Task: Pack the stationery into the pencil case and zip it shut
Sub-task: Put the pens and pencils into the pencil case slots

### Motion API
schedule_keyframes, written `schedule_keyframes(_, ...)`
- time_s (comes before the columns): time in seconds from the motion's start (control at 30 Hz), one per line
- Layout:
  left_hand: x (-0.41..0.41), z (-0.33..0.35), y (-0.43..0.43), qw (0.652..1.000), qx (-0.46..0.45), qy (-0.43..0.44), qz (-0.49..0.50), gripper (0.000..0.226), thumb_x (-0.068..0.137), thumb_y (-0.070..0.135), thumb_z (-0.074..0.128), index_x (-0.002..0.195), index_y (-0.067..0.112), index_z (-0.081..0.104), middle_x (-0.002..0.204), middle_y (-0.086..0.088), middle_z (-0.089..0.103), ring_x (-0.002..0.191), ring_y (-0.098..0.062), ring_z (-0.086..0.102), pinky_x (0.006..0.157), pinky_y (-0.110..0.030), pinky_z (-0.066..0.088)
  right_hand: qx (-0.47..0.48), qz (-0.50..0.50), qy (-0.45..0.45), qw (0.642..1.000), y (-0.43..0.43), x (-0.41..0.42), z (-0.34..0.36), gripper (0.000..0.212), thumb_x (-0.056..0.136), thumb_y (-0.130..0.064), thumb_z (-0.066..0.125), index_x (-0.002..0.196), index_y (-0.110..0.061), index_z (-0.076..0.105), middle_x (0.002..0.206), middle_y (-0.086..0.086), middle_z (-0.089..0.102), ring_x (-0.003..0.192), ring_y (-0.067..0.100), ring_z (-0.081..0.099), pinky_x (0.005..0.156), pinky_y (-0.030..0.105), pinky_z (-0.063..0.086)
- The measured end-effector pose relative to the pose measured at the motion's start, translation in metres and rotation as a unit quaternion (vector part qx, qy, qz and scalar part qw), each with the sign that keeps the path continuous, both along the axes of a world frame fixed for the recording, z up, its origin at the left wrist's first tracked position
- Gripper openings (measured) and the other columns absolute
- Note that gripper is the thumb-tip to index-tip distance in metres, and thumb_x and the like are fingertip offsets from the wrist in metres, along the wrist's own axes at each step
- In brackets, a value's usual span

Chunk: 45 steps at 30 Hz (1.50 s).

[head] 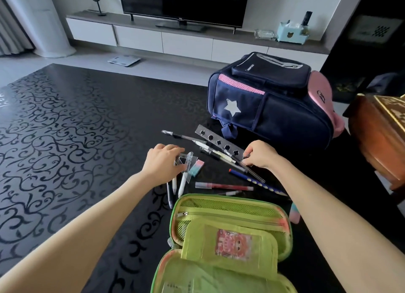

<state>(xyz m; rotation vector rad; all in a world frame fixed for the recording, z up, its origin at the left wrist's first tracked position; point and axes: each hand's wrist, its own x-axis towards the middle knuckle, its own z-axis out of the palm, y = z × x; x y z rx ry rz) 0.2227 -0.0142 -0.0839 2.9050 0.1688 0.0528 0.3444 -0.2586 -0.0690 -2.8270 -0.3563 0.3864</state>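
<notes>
A green pencil case (221, 240) lies unzipped and spread flat near the front edge of the black table. Beyond it lie loose pens, a clear stencil ruler (219, 142), a red pen (223, 186), a blue pencil (256, 181) and a teal-pink eraser (196, 167). My left hand (163, 160) rests, fingers curled, on a clear set square (186, 163) and several white pens (175, 185). My right hand (262, 153) pinches the near end of the stencil ruler beside a bundle of clear pens (228, 157). Whether either hand has lifted anything is unclear.
A navy and pink backpack (271, 102) with a white star stands behind the stationery. A wooden box (381, 137) sits at the right edge. A second pastel eraser (294, 215) lies right of the case. The patterned black table (65, 139) stretches to the left.
</notes>
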Motion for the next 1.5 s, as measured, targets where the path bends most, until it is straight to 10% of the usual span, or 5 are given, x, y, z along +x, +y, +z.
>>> schedule_keyframes(0.37, 0.012, 0.018, -0.005, 0.999, -0.036, -0.016, -0.035, 0.030, 0.078, 0.035, 0.068, 0.105, 0.024, 0.065, 0.102, -0.001, 0.059, 0.104, -0.025, 0.051, 0.087, -0.035, 0.036, 0.097, 0.001, -0.216, 0.972, -0.026, -0.054, 0.021, 0.017, 0.088, -0.019, 0.059, 0.098, -0.015, 0.072, 0.098, 0.005, 0.070, 0.094, 0.026, 0.062, 0.078, 0.034, 0.046)
schedule_keyframes(0.57, -0.039, 0.045, -0.015, 0.973, -0.195, -0.124, 0.014, 0.004, 0.080, 0.011, 0.066, 0.083, 0.013, 0.068, 0.081, 0.003, 0.063, 0.081, -0.019, 0.060, 0.073, -0.028, 0.045, 0.262, 0.024, 0.021, 0.965, -0.080, -0.146, 0.063, 0.018, 0.079, -0.013, 0.072, 0.092, -0.026, 0.072, 0.076, -0.007, 0.069, 0.053, -0.002, 0.059, 0.066, 0.031, 0.051)
schedule_keyframes(0.77, -0.122, 0.077, -0.027, 0.918, -0.328, -0.190, 0.112, 0.002, 0.081, 0.015, 0.068, 0.082, 0.017, 0.068, 0.074, 0.006, 0.065, 0.070, -0.008, 0.060, 0.069, -0.020, 0.048, 0.181, 0.067, 0.084, 0.978, -0.126, -0.227, 0.059, 0.037, 0.071, -0.014, 0.079, 0.087, -0.045, 0.067, 0.070, -0.001, 0.065, 0.065, 0.008, 0.059, 0.067, 0.021, 0.047)
schedule_keyframes(1.23, -0.185, 0.058, -0.082, 0.854, -0.510, 0.037, 0.096, 0.009, 0.076, 0.003, 0.072, 0.083, 0.006, 0.068, 0.075, -0.014, 0.067, 0.053, -0.012, 0.065, 0.054, -0.020, 0.055, -0.016, 0.245, -0.041, 0.968, -0.092, -0.272, 0.018, 0.025, 0.089, -0.038, 0.057, 0.113, -0.039, 0.064, 0.084, -0.013, 0.047, 0.085, 0.014, 0.037, 0.077, 0.025, 0.024)
schedule_keyframes(1.5, -0.182, 0.020, -0.113, 0.920, -0.383, 0.073, 0.041, 0.017, 0.073, 0.018, 0.077, 0.074, 0.014, 0.061, 0.064, -0.001, 0.072, 0.052, -0.013, 0.065, 0.061, -0.029, 0.056, 0.008, 0.258, -0.140, 0.956, -0.105, -0.280, 0.001, 0.033, 0.064, -0.015, 0.083, 0.085, -0.038, 0.075, 0.057, -0.014, 0.055, 0.060, 0.009, 0.034, 0.057, 0.011, 0.015)
